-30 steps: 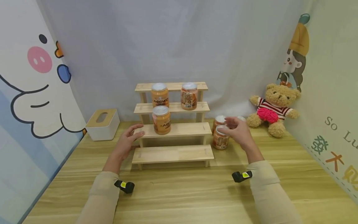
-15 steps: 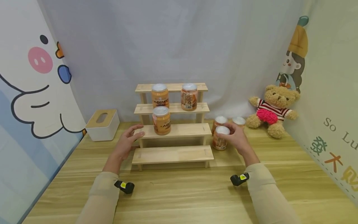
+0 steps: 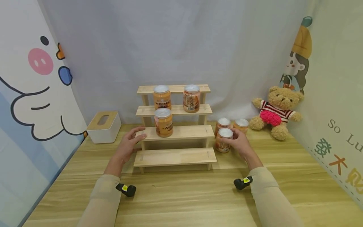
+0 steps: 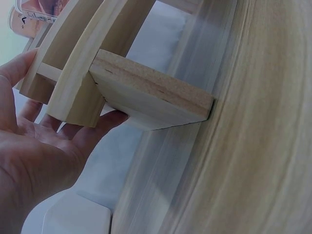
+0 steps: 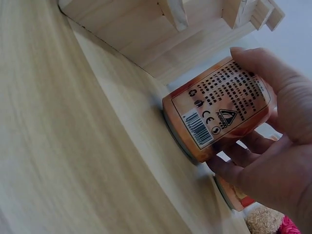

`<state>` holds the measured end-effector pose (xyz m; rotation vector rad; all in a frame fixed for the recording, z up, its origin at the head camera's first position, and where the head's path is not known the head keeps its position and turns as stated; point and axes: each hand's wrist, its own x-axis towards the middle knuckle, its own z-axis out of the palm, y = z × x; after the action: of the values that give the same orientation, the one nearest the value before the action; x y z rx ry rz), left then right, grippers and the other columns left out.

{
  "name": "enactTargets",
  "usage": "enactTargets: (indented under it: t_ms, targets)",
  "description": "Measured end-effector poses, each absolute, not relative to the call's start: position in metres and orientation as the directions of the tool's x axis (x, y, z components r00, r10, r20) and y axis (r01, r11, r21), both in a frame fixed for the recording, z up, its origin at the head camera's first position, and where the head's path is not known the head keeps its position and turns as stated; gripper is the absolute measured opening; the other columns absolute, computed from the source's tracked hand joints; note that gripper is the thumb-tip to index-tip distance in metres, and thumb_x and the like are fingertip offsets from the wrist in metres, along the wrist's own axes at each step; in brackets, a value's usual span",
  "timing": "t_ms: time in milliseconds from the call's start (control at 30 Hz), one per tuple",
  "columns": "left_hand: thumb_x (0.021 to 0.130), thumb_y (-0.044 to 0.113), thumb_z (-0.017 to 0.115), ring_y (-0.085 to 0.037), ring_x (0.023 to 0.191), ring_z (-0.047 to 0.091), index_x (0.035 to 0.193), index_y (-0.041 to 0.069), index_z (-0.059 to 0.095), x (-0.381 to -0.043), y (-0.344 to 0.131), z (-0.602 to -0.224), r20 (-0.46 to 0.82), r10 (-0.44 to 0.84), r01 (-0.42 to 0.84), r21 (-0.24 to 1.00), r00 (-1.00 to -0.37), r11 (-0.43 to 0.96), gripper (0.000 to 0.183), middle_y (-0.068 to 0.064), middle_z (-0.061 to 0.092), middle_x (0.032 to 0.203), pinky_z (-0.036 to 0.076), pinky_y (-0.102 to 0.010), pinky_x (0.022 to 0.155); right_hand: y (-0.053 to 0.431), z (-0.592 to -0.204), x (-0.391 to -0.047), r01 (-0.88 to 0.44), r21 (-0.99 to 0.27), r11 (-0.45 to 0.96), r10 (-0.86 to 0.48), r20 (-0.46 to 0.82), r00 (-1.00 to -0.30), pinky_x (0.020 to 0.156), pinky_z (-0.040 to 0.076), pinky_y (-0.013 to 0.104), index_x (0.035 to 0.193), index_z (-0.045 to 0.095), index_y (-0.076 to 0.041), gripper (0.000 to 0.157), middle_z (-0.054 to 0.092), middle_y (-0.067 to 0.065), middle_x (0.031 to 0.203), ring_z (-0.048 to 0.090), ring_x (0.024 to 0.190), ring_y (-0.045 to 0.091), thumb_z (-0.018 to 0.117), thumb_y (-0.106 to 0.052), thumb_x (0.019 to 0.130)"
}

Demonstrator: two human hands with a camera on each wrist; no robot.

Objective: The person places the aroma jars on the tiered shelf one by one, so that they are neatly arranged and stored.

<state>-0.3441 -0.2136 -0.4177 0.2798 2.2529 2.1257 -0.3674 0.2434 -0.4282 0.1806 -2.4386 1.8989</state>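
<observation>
My right hand (image 3: pixel 241 143) grips an orange jar with a silver lid (image 3: pixel 224 145) beside the right end of a stepped wooden stand (image 3: pixel 175 157). In the right wrist view, the thumb lies along one side of this jar (image 5: pixel 217 109) near its lid and the other fingers wrap the opposite side. My left hand (image 3: pixel 129 145) holds the left end of the stand, thumb at the front of a middle board, and in the left wrist view the fingers (image 4: pixel 112 119) bend round behind the board ends. Three similar jars stand on the upper boards, one of them a front jar (image 3: pixel 164 123).
Two more orange jars stand on the table behind the held one, a left jar (image 3: pixel 223 123) and a right jar (image 3: pixel 241 124). A teddy bear (image 3: pixel 279 110) sits at the back right. A white tissue box (image 3: pixel 104 132) stands left of the stand, before a curtain (image 3: pixel 175 47).
My right hand has come down and left from above the jars, and its fingers have closed round the front jar. My left hand has stayed on the stand.
</observation>
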Motion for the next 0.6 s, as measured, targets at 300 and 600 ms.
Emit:
enactTargets:
  t_ms: [300,600]
  targets:
    - [0.102,0.029,0.06,-0.032,0.151,0.005,0.148,0.007,0.042,-0.345,-0.212,-0.419,0.105,0.153,0.113,0.993,-0.983,0.038,0.054,-0.009,0.004,0.167,0.037,-0.068,0.101,0.244,-0.431,-0.366,-0.16,-0.957,0.244,-0.049,0.153,-0.987,0.087,0.048,0.026,0.146,0.046,0.0,0.069,0.055,0.021,0.13,0.055,0.11,0.019,0.079,-0.016,0.088]
    - [0.102,0.03,0.061,-0.033,0.151,0.006,0.147,0.007,0.043,-0.346,-0.214,-0.419,0.107,0.152,0.115,0.992,-0.983,0.044,0.054,-0.01,0.005,0.167,0.037,-0.068,0.101,0.243,-0.413,-0.358,-0.189,-0.943,0.273,-0.049,0.182,-0.982,0.084,0.049,0.027,0.142,0.051,0.002,0.062,0.059,0.02,0.125,0.058,0.102,0.014,0.077,-0.016,0.09]
